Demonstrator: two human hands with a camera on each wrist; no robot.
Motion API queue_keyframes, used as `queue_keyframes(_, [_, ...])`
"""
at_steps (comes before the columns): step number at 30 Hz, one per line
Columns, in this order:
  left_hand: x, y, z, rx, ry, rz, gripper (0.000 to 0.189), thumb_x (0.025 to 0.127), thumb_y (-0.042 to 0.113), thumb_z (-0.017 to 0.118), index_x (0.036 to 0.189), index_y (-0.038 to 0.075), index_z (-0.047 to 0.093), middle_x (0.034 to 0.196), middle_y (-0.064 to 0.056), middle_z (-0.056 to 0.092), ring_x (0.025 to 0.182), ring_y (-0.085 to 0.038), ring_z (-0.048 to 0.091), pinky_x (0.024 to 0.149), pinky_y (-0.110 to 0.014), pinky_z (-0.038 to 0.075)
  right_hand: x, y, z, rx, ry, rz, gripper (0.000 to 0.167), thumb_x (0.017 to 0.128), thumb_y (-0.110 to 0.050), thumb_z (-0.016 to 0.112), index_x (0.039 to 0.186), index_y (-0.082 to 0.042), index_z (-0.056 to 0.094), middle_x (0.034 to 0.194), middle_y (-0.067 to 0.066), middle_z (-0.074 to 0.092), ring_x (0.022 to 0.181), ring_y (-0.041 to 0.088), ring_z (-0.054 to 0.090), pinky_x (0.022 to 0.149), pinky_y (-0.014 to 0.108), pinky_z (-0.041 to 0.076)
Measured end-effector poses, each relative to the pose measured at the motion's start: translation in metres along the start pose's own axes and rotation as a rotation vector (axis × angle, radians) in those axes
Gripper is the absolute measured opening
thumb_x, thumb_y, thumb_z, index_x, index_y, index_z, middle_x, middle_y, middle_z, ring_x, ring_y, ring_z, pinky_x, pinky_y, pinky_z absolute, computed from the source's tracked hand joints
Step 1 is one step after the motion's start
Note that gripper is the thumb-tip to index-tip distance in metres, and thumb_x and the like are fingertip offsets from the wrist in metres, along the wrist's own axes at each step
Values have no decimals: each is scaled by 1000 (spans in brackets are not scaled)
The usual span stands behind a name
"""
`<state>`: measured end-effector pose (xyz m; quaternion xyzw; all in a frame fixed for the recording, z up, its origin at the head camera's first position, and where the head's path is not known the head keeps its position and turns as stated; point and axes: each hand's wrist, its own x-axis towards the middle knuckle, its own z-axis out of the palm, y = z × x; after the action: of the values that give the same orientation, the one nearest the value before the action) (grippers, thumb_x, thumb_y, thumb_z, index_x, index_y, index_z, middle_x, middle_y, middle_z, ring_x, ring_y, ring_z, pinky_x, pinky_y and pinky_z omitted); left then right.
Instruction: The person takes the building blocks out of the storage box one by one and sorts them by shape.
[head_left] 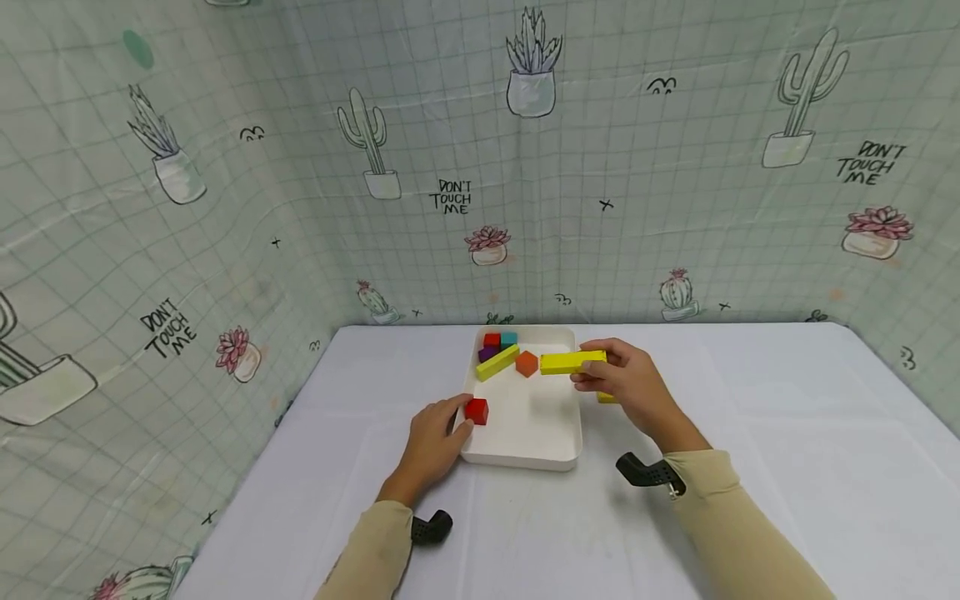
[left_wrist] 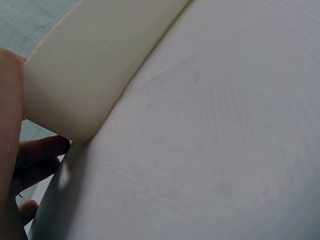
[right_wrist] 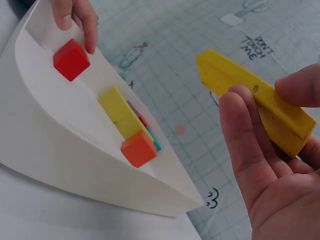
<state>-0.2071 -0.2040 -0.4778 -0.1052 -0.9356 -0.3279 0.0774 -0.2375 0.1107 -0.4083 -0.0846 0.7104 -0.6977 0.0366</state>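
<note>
My right hand (head_left: 626, 379) grips a long yellow block (head_left: 566, 362) between thumb and fingers, raised over the right side of the white tray (head_left: 517, 460). In the right wrist view the block (right_wrist: 260, 95) slants across the fingers. At the tray's left wall is my left hand (head_left: 437, 437), its thumb and forefinger reaching over the rim, spread apart beside a red cube (head_left: 477, 411). The left wrist view shows the tray's outer wall (left_wrist: 95, 65) and the other fingers (left_wrist: 40, 152) loosely bent past its corner.
An orange block (head_left: 527, 364) and another yellow block (head_left: 498, 364) lie in the tray. Purple (head_left: 487, 354), red (head_left: 492, 340) and teal (head_left: 509, 339) blocks are at its far left corner. One more yellow block (head_left: 607, 398) shows partly beneath the right hand. A patterned cloth (head_left: 600, 167) hangs behind the table.
</note>
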Motion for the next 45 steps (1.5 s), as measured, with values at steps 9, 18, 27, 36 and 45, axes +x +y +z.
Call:
queue_keyframes(9, [1, -2, 0, -8, -4, 25, 45, 98, 26, 55, 143, 16, 56, 138, -6, 60, 127, -29, 51, 112, -55, 31, -7, -5, -20, 33, 13, -37, 44, 98, -9, 63, 135, 10, 48, 121, 24, 54, 93, 24, 72, 87, 40, 56])
queue_keyframes(18, [-1, -3, 1, -12, -25, -1, 46, 98, 28, 56, 143, 20, 56, 138, -4, 60, 126, -28, 51, 111, -56, 32, -25, 1, -45, -4, 35, -17, 50, 99, -12, 63, 137, 13, 44, 122, 24, 50, 95, 20, 71, 89, 38, 55])
queue_keyframes(27, [0, -4, 0, -8, -8, 22, 44, 98, 27, 56, 142, 19, 57, 136, -5, 61, 126, -29, 52, 111, -56, 32, -36, 12, -70, 8, 16, 3, 52, 98, -13, 65, 139, 13, 44, 131, 23, 42, 96, 17, 70, 91, 35, 54])
queue_keyframes(36, [-5, -3, -1, -20, 1, 7, 45, 98, 25, 57, 142, 17, 57, 136, -7, 61, 125, -30, 52, 111, -57, 32, -38, 16, -78, 10, -5, 14, 50, 100, -8, 59, 140, 16, 41, 137, 25, 34, 98, 16, 68, 91, 33, 54])
queue_keyframes(45, [-1, -2, -1, -11, 2, 19, 45, 98, 26, 57, 142, 18, 57, 136, -7, 61, 126, -31, 52, 111, -57, 32, -40, 21, -86, 24, 13, 38, 54, 100, -7, 60, 143, 16, 37, 142, 25, 30, 100, 17, 66, 92, 36, 54])
